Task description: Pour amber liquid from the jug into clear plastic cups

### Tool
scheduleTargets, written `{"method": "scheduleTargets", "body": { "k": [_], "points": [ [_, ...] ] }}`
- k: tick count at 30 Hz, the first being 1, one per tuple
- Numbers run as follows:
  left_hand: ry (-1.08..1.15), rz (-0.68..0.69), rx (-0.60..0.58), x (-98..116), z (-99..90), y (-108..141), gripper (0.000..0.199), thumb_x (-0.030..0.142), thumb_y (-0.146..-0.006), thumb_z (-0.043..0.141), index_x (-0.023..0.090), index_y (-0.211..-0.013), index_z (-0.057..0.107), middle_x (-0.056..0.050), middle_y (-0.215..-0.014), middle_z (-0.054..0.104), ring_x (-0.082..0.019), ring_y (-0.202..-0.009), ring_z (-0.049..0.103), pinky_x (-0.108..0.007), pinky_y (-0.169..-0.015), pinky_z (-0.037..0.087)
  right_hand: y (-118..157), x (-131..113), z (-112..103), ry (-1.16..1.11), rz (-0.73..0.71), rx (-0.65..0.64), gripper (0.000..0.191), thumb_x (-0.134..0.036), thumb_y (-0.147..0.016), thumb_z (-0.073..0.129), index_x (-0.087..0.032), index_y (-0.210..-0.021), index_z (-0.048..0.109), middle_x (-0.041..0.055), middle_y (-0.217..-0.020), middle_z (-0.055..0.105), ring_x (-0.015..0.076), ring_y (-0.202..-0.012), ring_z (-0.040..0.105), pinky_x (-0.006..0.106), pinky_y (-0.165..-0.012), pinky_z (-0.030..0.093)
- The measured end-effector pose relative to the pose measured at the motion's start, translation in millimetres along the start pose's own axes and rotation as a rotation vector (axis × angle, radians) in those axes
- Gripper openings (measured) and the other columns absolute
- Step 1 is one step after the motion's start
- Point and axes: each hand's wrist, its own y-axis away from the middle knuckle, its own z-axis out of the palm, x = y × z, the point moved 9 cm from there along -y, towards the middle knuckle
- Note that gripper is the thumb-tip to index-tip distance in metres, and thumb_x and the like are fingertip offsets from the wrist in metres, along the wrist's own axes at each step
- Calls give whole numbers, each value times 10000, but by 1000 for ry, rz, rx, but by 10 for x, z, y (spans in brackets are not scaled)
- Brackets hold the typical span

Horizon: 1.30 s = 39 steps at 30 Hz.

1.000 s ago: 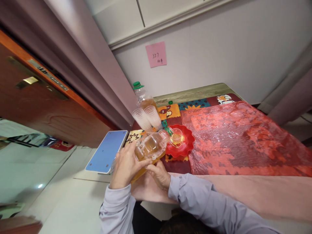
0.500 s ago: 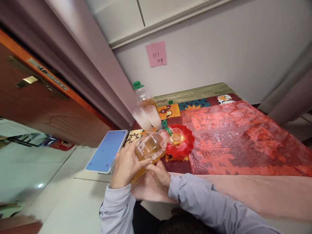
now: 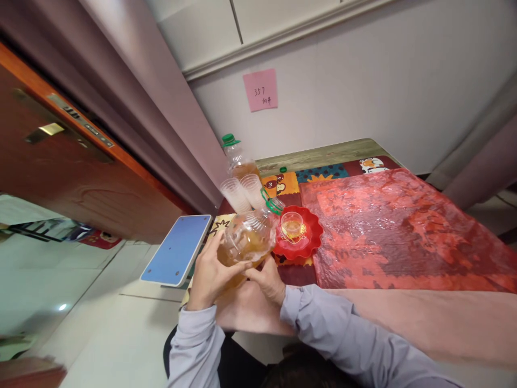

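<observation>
Both of my hands hold a large clear bottle [image 3: 248,237] of amber liquid, tilted with its uncapped mouth and green ring toward the right. My left hand [image 3: 210,272] wraps its left side. My right hand [image 3: 267,279] grips it low on the right, its fingers partly hidden by the bottle. Just right of the bottle's mouth, a small clear cup [image 3: 292,225] with some amber liquid stands in a red scalloped dish [image 3: 309,237]. Two stacks of clear plastic cups [image 3: 236,195] stand behind the bottle.
Another bottle [image 3: 242,164] with a green cap stands behind the cup stacks. A loose green cap [image 3: 283,169] lies near the table's back edge. Red patterned cloth [image 3: 404,231] covers the table's right. A blue board [image 3: 176,250] is at the left, beyond it a wooden door [image 3: 81,178].
The bottle has tipped back toward upright, and its mouth has moved up and left, off the cup. My hands have turned with it.
</observation>
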Motion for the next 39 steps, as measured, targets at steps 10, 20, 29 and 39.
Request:
{"method": "scheduleTargets", "body": {
  "k": [10, 20, 29, 39],
  "points": [
    [193, -57, 114, -264, -20, 263, 1054, 670, -680, 894, 237, -1560, 508, -133, -1529, 631, -363, -1421, 604, -523, -1237, 467, 17, 83, 37, 135, -47, -53, 770, -493, -704, 941, -247, -1349, 599, 108, -1317, 747, 326, -1225, 718, 503, -1101, 567],
    [275, -106, 207, -584, -64, 424, 1070, 666, -690, 878, 201, -1557, 457, -167, -1458, 650, -361, -1343, 659, -526, -1149, 541, 120, 103, 165, 185, -55, -245, 810, -458, -768, 897, -283, -1470, 534, 110, -1462, 659, 330, -1392, 622, 505, -1170, 528],
    [369, -93, 218, -547, -70, 426, 1054, 646, -650, 919, 189, -1499, 492, -178, -1437, 654, -355, -1331, 656, -520, -1158, 519, 125, 70, -1, 209, 14, -170, 767, -469, -809, 866, -249, -1478, 563, 137, -1450, 685, 314, -1310, 695, 538, -1161, 541],
    [380, -158, 266, -548, -97, 496, 1005, 606, -708, 888, 205, -1534, 480, -176, -1453, 655, -352, -1335, 662, -516, -1145, 540, 31, -1411, -848, 1003, -277, 24, 272, -487, -943, 720, -245, -1044, 795, 47, -809, 788, 224, -683, 724, 367, -661, 584]
  ]
}}
